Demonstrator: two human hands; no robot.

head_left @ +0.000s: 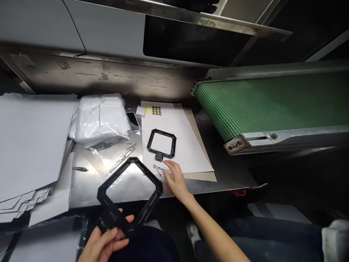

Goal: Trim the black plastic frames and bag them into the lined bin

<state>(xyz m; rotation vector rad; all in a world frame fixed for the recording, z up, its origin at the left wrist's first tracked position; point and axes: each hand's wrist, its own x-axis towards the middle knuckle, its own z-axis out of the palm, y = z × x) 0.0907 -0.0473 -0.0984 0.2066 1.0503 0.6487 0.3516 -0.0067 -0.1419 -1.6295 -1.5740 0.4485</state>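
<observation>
My left hand [109, 238] grips a black plastic square frame [156, 194] with cut corners by its lower corner, tilted up in front of the bench edge. A second, similar black frame [173, 145] lies flat on white paper, its small tab pointing toward me. Over the paper's near edge, my right hand [176, 178] has thumb and forefinger apart, beside a small silvery metal tool [157, 168] whose exact kind I cannot make out. Nothing shows between those fingers.
To the right runs a green conveyor belt [245, 105] with a metal end. Bundled clear plastic bags [100, 116] and stacked white sheets [32, 138] stand left. Tweezers [121, 160], a dark pointed piece [80, 169] and a sticker sheet [156, 110] lie on the bench.
</observation>
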